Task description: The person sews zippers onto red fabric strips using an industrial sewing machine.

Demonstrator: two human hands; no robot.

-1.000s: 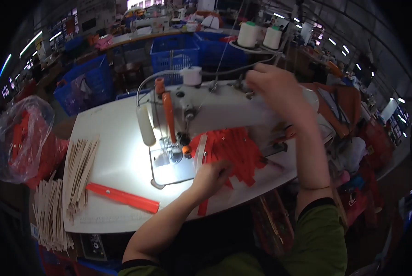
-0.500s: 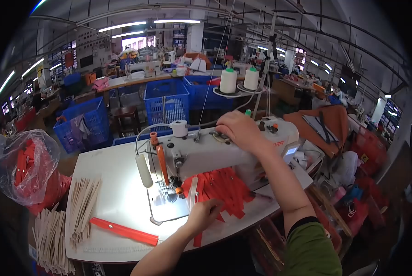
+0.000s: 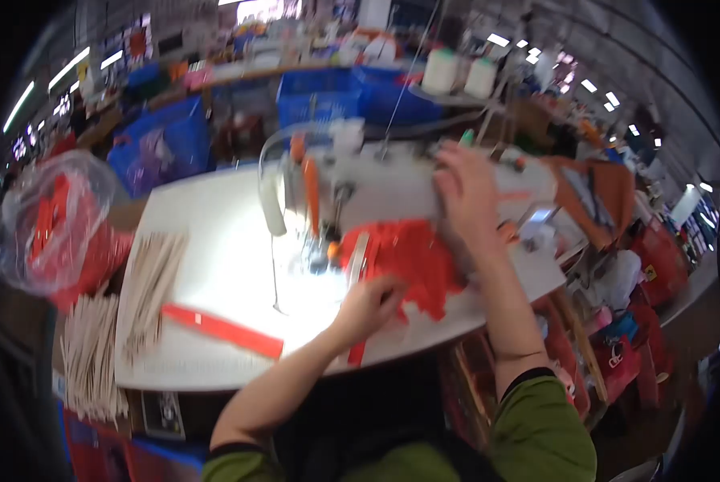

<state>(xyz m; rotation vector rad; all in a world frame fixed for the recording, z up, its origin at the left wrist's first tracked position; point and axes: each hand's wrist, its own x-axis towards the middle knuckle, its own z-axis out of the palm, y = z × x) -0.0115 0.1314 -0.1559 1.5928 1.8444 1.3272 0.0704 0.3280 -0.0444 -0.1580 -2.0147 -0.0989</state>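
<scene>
Smeared by motion, a white sewing machine (image 3: 400, 185) stands on the pale table. My left hand (image 3: 366, 309) lies in front of it with curled fingers, over a red strip (image 3: 356, 353) whose end sticks out below the wrist. A beige strip (image 3: 359, 255) runs up from this hand towards the needle area. Whatever those fingers grip is hidden. My right hand (image 3: 466, 189) is at the top of the machine's body, fingers bent and somewhat apart, nothing visible in them. Between the hands lies a heap of red strips (image 3: 412, 261).
Another red strip (image 3: 223, 329) lies on the table's left half, near beige strips (image 3: 155, 277). More beige strips (image 3: 93, 353) hang beside the table edge. A clear bag with red pieces (image 3: 55, 225) stands left; blue crates (image 3: 320, 96) and thread cones (image 3: 440, 72) are behind.
The view has tilted down and blurred, so the table sits higher in it. My right hand has lifted a little on the machine's top; my left hand stays by the strips.
</scene>
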